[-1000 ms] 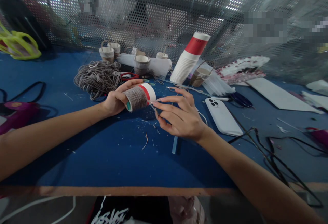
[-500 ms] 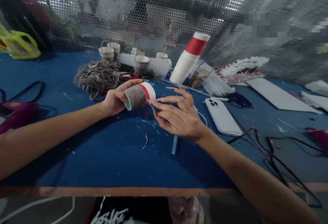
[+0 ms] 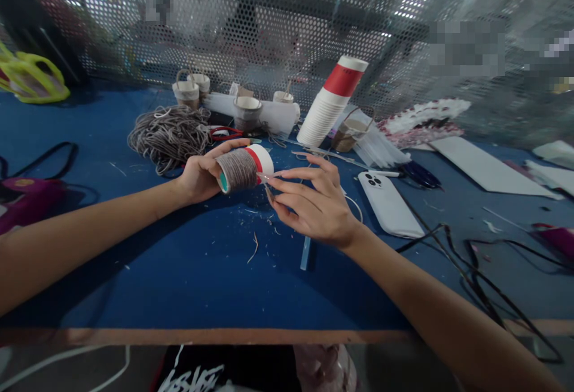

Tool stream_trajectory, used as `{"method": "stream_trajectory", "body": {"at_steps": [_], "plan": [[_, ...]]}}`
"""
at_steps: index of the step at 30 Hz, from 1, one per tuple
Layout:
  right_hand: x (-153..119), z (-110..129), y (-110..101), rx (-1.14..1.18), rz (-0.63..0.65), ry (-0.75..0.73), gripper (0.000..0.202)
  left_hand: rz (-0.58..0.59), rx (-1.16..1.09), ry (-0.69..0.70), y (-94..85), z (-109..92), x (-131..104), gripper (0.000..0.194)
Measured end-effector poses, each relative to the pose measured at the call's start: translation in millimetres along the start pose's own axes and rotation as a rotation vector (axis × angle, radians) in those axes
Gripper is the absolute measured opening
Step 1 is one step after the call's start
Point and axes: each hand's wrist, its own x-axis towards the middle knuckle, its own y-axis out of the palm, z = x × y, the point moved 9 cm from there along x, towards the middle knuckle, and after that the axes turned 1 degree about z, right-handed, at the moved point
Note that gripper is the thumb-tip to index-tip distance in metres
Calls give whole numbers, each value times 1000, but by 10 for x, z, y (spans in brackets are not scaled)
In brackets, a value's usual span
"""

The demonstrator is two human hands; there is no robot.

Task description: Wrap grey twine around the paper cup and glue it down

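Head view: left hand point(image 3: 197, 178) grips tilted paper cup point(image 3: 265, 162) above worktop point(image 3: 179, 284); gray yarn point(image 3: 238, 170) wraps much of cup, red-and-white end bare. Right hand point(image 3: 316, 204) at yarn's edge; cannot tell whether it pinches strand.

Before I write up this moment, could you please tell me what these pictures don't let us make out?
All in the head view:
- Some fingers of the left hand: hidden by the yarn-wrapped cup.
- Exact grip of the right hand: fingertip detail too small.
- Screen of the white phone: turned away.
- Purple tool: cut off by the left edge.
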Motion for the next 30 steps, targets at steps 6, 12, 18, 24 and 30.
{"method": "stream_trajectory", "body": {"at_steps": [6,12,18,24,30], "plan": [[5,7,2,-23,10,1,12,33,28,-11,-3,15,-3,75],[13,18,-28,-29,-36,-7,12,9,3,-16,-21,24,7,76],[9,-36,-31,47,-52,66,11,-5,-15,-34,-18,16,7,77],[-6,-57,-7,62,-42,94,11,34,-16,-34,10,6,3,74],[-10,-59,-5,69,-58,89,10,-3,-75,-54,7,25,-9,74]]}}
